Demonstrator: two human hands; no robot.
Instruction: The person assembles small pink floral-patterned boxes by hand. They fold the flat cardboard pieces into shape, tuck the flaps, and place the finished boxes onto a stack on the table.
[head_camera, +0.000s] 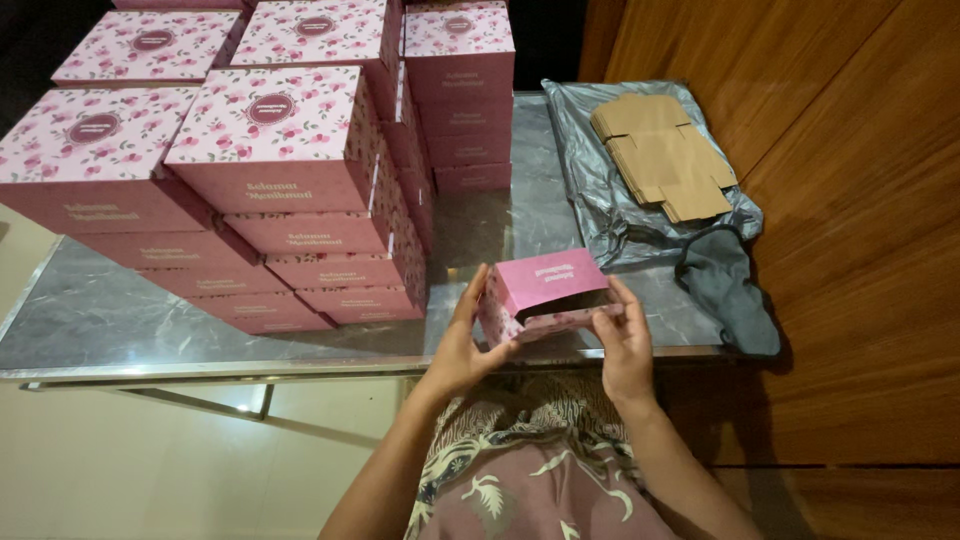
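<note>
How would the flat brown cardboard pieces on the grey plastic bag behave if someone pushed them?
The flat brown cardboard pieces look thin and light, so they would probably slide easily. The grey plastic bag under them looks glossy and wrinkled, so it might shift too. Loosely stacked, they could fan apart.

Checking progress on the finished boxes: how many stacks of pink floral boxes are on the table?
6 stacks of pink floral boxes: front left, front middle, back left, back middle, back right, plus a partly hidden one between; more may be hidden behind.

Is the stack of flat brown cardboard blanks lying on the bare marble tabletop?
No, the flat brown cardboard blanks lie on a grey plastic bag spread over the table.
</note>
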